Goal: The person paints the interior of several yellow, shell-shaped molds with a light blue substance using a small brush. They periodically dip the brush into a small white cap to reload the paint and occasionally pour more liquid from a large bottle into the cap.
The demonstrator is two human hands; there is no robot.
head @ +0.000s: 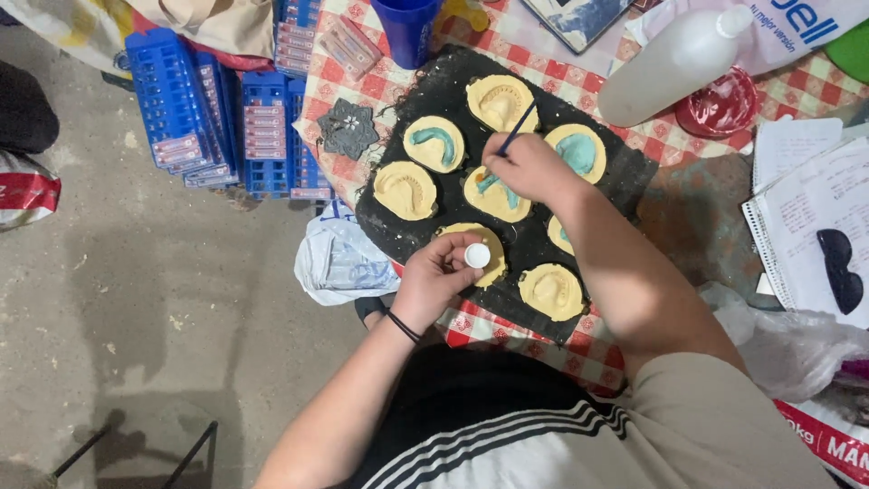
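Both forearms bare, no sleeves past the elbow. Left hand [441,272] has a thin black band round the wrist [404,327]; right hand [529,167] has no rings or watch. Right shoulder in a short beige sleeve [715,426], w/ a black garment with white stripes [489,435] over the lap.

White bottle [674,63] (blue-printed bag [797,27] behind).

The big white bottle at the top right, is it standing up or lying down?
Lying down: the white bottle rests on its side on the checked tablecloth, cap pointing up-right.
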